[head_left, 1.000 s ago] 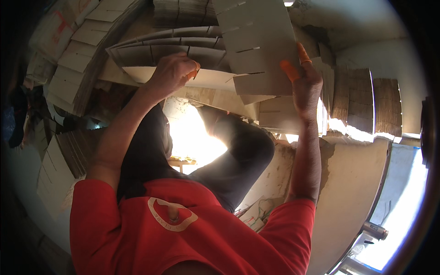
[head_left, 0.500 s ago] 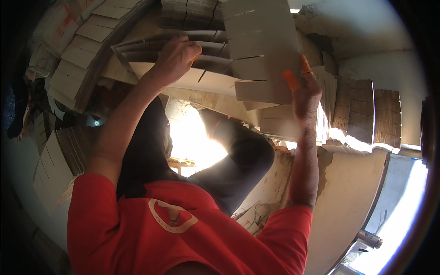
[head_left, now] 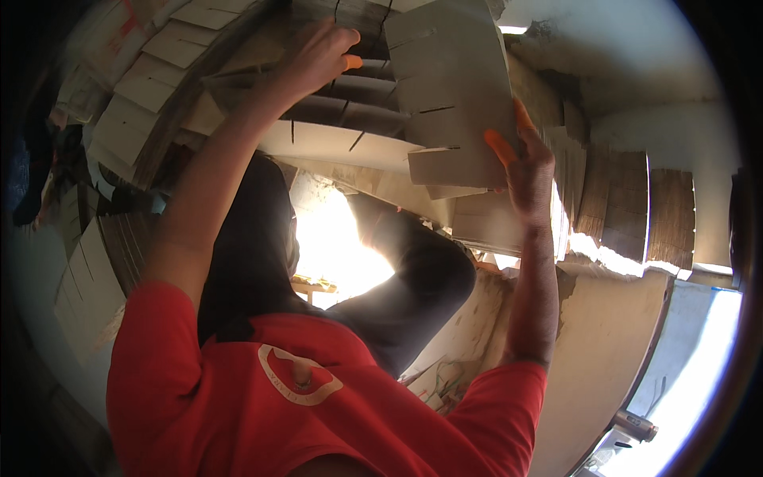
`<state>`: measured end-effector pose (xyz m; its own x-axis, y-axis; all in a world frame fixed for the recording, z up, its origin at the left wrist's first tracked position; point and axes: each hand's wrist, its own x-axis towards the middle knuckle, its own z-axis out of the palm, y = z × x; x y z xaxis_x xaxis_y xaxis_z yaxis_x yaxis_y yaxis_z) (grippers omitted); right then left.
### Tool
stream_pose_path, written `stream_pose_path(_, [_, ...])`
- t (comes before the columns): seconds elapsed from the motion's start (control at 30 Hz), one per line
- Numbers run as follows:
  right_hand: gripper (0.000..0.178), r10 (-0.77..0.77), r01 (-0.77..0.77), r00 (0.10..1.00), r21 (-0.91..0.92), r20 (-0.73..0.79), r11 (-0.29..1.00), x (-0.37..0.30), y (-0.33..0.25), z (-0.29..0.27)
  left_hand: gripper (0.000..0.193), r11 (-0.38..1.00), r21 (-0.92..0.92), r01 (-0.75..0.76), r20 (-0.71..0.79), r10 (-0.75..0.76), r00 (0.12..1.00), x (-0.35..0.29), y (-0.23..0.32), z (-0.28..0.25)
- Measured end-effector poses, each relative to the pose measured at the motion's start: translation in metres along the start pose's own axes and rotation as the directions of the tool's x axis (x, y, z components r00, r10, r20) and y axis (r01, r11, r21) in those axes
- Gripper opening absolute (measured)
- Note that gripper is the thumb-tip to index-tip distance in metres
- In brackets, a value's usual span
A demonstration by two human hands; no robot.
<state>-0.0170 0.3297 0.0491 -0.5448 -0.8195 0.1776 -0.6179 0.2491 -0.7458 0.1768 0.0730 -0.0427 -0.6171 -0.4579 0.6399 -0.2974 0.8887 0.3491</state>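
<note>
My right hand (head_left: pixel 528 163) grips the right edge of a stack of slotted cardboard strips (head_left: pixel 449 87), its orange-covered thumb lying on the face. Held tilted, the strips overlap like steps, with dark slots along them. My left hand (head_left: pixel 324 56) is above the far left of a cardboard divider grid (head_left: pixel 342 145), fingers bent, with orange-tipped thumb and finger apart. Nothing shows between them. The grid lies across in front of my knees, its slots pointing up along the near strip. The held strips hide its right end.
Fanned cardboard strips (head_left: pixel 151 75) lie at the far left, and more slotted sheets (head_left: pixel 91 274) lean nearer. Upright cardboard bundles (head_left: pixel 624 199) line the right side. A metal can (head_left: pixel 636 425) stands at lower right. Bright light glares between my legs.
My left hand has moved away from me and slightly right, off the grid's strips, and its fingers have parted. The cardboard strips in my right hand have tilted slightly.
</note>
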Motion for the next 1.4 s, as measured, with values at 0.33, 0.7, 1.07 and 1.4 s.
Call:
stream_pose_path(0.33, [0.058,-0.139,0.139,0.99,-0.023,0.016,0.99,0.003,0.013,-0.002,0.01,0.981,0.194,-0.022,0.326,-0.044,0.944,0.028,-0.016,0.013])
stream_pose_path(0.7, [0.056,-0.048,0.06,0.985,-0.07,0.166,0.996,0.012,-0.01,-0.005,0.02,0.988,0.153,-0.028,0.158,0.004,0.987,0.024,-0.024,0.024])
stream_pose_path(1.07, [0.057,-0.185,0.233,0.933,-0.126,0.31,0.964,0.021,0.018,0.034,0.022,0.99,0.139,-0.006,0.19,-0.02,0.982,0.03,-0.028,0.026])
stream_pose_path(1.4, [0.068,-0.326,0.418,0.837,-0.13,0.439,0.899,0.028,-0.003,0.034,0.017,0.988,0.151,0.014,0.223,-0.047,0.974,0.029,-0.031,0.022])
